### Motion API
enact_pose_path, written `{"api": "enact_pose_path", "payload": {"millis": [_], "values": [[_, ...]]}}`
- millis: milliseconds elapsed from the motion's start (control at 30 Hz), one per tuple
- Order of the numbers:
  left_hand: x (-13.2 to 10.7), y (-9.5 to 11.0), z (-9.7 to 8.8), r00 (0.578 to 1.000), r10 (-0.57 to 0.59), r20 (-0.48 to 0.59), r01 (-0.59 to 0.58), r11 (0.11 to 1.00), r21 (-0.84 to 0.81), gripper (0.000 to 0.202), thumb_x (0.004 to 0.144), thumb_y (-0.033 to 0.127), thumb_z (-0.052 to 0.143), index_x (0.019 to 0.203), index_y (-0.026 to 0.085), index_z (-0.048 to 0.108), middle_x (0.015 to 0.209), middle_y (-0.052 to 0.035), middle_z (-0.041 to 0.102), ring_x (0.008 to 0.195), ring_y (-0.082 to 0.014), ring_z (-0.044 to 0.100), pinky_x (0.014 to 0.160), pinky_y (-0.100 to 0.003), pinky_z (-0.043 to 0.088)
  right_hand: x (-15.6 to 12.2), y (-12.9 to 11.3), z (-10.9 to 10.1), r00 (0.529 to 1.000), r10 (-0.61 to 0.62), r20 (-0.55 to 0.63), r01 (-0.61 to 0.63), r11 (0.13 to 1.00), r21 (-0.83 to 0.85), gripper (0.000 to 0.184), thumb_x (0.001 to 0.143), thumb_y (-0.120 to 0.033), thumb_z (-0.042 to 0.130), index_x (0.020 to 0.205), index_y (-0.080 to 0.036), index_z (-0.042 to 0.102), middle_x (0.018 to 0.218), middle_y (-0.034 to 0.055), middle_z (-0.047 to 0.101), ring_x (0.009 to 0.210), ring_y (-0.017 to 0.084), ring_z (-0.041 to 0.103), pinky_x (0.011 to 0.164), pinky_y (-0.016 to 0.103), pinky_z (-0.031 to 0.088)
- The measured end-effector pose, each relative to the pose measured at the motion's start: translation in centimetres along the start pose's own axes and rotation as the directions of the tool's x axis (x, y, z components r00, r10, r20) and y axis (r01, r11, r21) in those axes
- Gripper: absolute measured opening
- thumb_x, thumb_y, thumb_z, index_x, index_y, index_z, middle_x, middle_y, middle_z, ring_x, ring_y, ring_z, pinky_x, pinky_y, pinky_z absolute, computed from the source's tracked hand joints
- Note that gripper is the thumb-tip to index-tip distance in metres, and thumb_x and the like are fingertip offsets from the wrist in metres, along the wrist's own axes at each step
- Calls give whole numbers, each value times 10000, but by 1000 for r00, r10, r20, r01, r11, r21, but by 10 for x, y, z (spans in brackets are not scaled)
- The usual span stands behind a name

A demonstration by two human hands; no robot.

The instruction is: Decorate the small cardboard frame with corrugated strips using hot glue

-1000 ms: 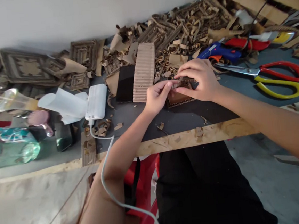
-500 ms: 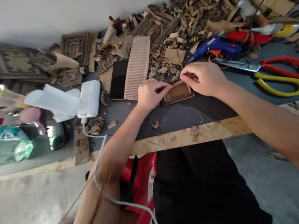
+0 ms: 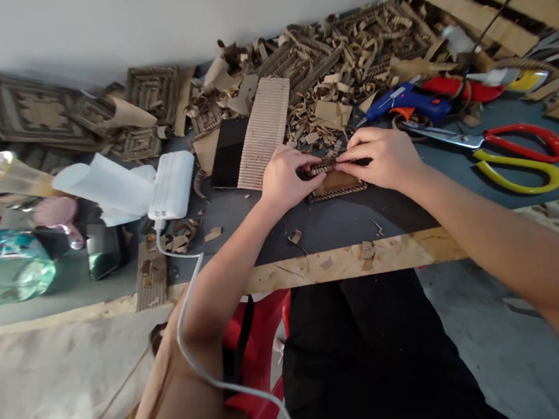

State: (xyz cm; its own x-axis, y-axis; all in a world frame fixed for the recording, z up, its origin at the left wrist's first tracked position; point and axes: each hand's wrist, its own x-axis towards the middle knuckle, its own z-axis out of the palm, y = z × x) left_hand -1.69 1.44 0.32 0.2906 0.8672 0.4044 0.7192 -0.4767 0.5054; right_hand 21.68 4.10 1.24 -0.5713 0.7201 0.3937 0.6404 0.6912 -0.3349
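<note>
A small rectangular cardboard frame (image 3: 341, 187) with corrugated edging lies on the dark tabletop in front of me. Across its far side runs a short strip of corrugated cardboard (image 3: 323, 166). My left hand (image 3: 284, 178) pinches the strip's left end between thumb and fingers. At its right end, my right hand (image 3: 381, 158) closes thumb and fingertips on the same strip. Both hands partly cover the frame. Just left of them, a ridged cardboard sheet (image 3: 267, 129) rests over a black flat panel (image 3: 228, 152).
A blue glue gun (image 3: 404, 102) and scissors with red and yellow handles (image 3: 523, 149) lie to the right. Cardboard scraps (image 3: 330, 114) heap at the back. Leftward are a white power bank (image 3: 172, 185) with a cable, a pink hairbrush (image 3: 57, 213) and finished cardboard frames (image 3: 38, 110).
The corrugated strip now shows between my hands at the frame's far side. My left fingers have spread round its end, and my right hand has drawn in. The view has shifted slightly.
</note>
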Motion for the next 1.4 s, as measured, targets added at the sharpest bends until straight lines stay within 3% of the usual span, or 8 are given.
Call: {"api": "enact_pose_path", "payload": {"millis": [167, 400, 567, 733, 967, 1167, 1267, 1400], "values": [[-2, 2, 2, 999, 20, -51, -18, 999, 35, 125, 801, 296, 756, 895, 220, 789, 767, -42, 724, 916, -242, 645, 856, -382, 526, 1, 2, 0, 1000, 11, -4, -11, 1000, 7, 337, 915, -446, 648, 1169, -255, 758, 974, 66, 753, 845, 234, 679, 691, 357, 482], [-1, 0, 1, 999, 30, -36, -27, 998, 60, 161, 812, 359, 766, 739, 223, 723, 712, -43, 683, 927, -260, 636, 863, -406, 524, 2, 5, -3, 1000, -8, 29, 9, 1000, -24, 273, 959, -426, 583, 999, -277, 808, 1051, 46, 752, 876, 209, 672, 652, 335, 435], [-2, 0, 1, 997, 63, -40, -59, 994, 97, 156, 814, 362, 748, 781, 213, 717, 808, -62, 717, 996, -278, 638, 893, -417, 524, 0, 2, -7, 999, -11, 40, 15, 995, -100, 269, 956, -406, 588, 993, -271, 818, 1030, 34, 764, 832, 185, 660, 593, 318, 373], [-1, 4, -2, 997, 60, -44, -55, 992, 114, 240, 817, 282, 727, 1035, 186, 702, 860, -41, 716, 997, -251, 633, 937, -416, 514, -1, -3, -10, 996, -29, 80, 43, 981, -190, 311, 990, -376, 530, 1005, -267, 822, 1016, 27, 775, 782, 162, 649, 527, 310, 289], [-2, 5, 3, 999, 9, -31, -5, 993, 121, 78, 876, 240, 657, 810, 204, 638, 855, -45, 706, 1023, -246, 621, 997, -444, 488, -1, -4, -8, 996, -21, 84, 38, 978, -206, 290, 990, -368, 547, 1016, -275, 820, 1013, 14, 775, 783, 162, 662, 530, 304, 305], [-1, 0, 6, 999, 27, -48, -21, 993, 113, 186, 881, 255, 662, 1053, 195, 697, 1121, -83, 734, 1119, -254, 642, 1030, -443, 498, -1, -4, -6, 996, 2, 84, 17, 977, -213, 254, 978, -367, 580, 992, -290, 822, 999, 2, 774, 774, 160, 670, 530, 302, 316], [0, -3, 6, 998, 56, 10, -57, 996, 68, 168, 891, 238, 637, 1021, 184, 728, 1006, -69, 773, 1038, -233, 678, 966, -407, 532, 0, -5, -7, 996, 27, 83, -8, 977, -212, 255, 977, -371, 588, 1107, -300, 796, 1055, 18, 767, 822, 177, 677, 541, 303, 335], [-1, -3, 5, 994, 101, -45, -97, 992, 85, 130, 868, 244, 655, 951, 182, 735, 926, -61, 780, 1001, -236, 684, 931, -407, 539, 0, -7, -9, 998, 29, 49, -18, 976, -217, 385, 946, -410, 625, 1301, -282, 702, 1237, 67, 705, 891, 211, 670, 564, 308, 387]]}}
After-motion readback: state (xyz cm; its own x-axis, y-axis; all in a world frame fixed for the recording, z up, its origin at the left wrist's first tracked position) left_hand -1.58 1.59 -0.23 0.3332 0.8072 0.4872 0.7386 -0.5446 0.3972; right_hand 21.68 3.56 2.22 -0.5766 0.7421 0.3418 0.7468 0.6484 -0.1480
